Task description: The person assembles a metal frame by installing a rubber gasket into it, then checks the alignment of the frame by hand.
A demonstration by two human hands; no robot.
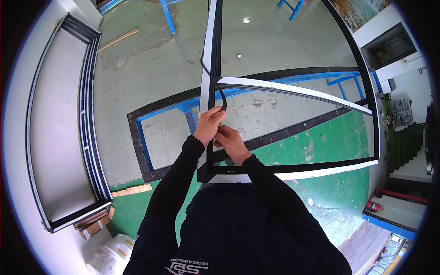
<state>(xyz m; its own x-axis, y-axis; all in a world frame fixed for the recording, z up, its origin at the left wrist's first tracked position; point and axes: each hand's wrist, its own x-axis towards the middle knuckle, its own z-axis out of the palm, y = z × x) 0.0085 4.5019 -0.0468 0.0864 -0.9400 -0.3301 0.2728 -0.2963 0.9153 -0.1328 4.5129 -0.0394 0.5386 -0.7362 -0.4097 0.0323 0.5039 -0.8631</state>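
Observation:
A large black-and-white window frame (207, 50) lies in front of me, with a white crossbar (293, 87) running across it. A thin black rubber strip (223, 95) loops over the left side of this frame and down into my left hand (209, 125). My left thumb and fingers are pinched on the strip, above the frame's left member. Just below and to the right, my right hand (233, 144) is closed with its fingertips against the inner edge of that member. What those fingertips grip is hidden.
Blue trestles with dark padded tops (158, 101) support the frame. More frames (87, 114) lean on the left wall, above wood blocks (94, 224) and a plastic-wrapped bundle (112, 254). A fire extinguisher (374, 206) stands at right. A wood strip (118, 40) lies on the floor.

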